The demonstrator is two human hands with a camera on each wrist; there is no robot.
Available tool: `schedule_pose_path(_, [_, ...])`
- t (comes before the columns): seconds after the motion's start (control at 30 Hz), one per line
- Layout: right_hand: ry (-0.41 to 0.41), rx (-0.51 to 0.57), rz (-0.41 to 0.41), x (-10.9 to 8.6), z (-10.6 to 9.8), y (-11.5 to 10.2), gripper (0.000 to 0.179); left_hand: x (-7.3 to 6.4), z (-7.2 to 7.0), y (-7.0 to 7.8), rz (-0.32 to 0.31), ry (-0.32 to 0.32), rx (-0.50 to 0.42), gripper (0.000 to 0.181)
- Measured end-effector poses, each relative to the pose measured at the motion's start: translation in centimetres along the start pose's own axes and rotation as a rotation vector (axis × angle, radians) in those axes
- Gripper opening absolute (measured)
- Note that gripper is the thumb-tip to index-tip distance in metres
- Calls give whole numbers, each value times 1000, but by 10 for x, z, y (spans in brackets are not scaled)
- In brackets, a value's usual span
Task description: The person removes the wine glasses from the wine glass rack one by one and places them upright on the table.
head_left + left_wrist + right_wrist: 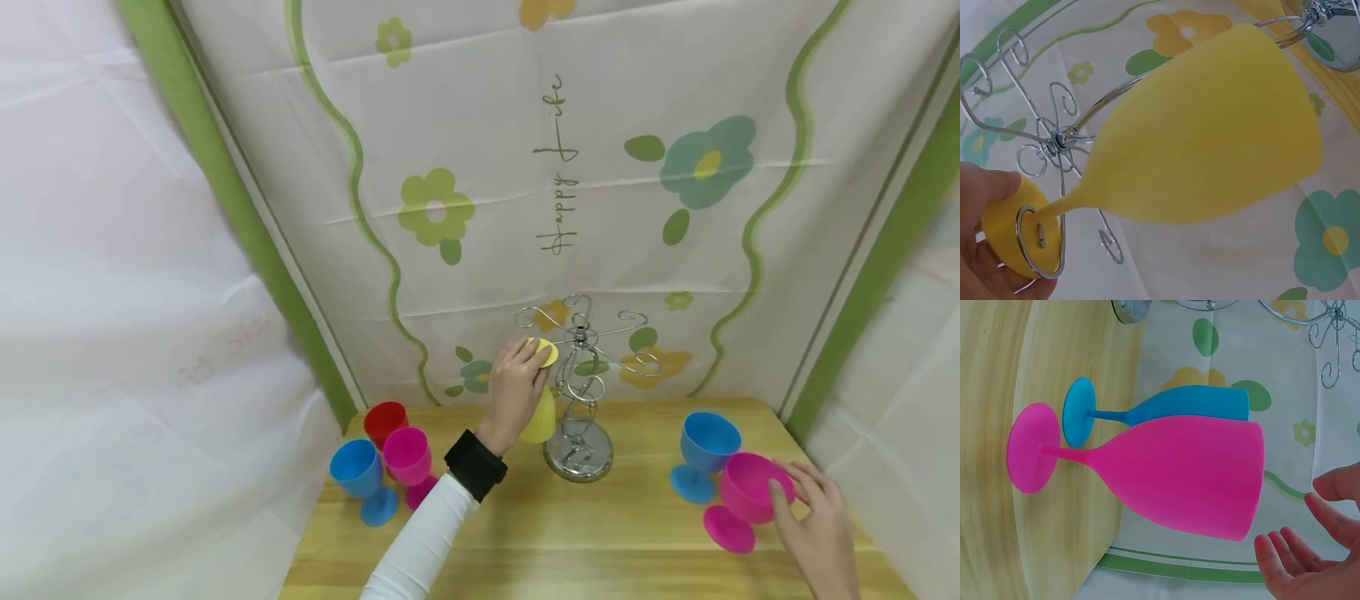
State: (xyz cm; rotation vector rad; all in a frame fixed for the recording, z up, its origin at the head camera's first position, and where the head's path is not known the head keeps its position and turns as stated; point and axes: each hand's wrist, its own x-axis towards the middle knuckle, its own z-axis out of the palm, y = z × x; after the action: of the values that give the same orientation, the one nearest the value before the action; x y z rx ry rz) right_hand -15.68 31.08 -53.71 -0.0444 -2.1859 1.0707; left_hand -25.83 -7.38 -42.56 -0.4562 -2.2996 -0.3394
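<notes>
My left hand (513,392) grips the foot of a yellow goblet (1210,131), which hangs upside down with its bowl below. In the left wrist view, a curled wire hook (1062,206) of the metal stand (579,454) passes around the stem, against the foot. Thumb and fingers lie on either side of that foot. On the right, my right hand (821,533) has its fingers spread just off the rim of an upright pink goblet (1185,475). A blue goblet (708,446) stands right behind the pink one.
At the table's left stand a red goblet (385,421), a second blue goblet (356,468) and a second pink goblet (407,456), close together. Flowered fabric (487,275) rises behind the wooden table (600,533), with white cloth on both sides.
</notes>
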Motion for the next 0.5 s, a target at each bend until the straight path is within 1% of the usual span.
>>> schedule_pose_path(0.17, [0, 10, 11, -2, -2, 1, 29, -6, -1, -3, 3, 13, -2, 29])
schedule_pose_path(0.3, [3, 4, 18, -4, -2, 2, 29, -12, -2, -7, -12, 46, 1, 30])
schedule_pose_path(0.4, [0, -7, 27, -4, -1, 1, 30, -12, -4, -9, -33, 67, -8, 30])
schedule_pose_path(0.5, [12, -6, 13, -3, 0, -1, 30, -9, -5, -9, -45, 76, -27, 30])
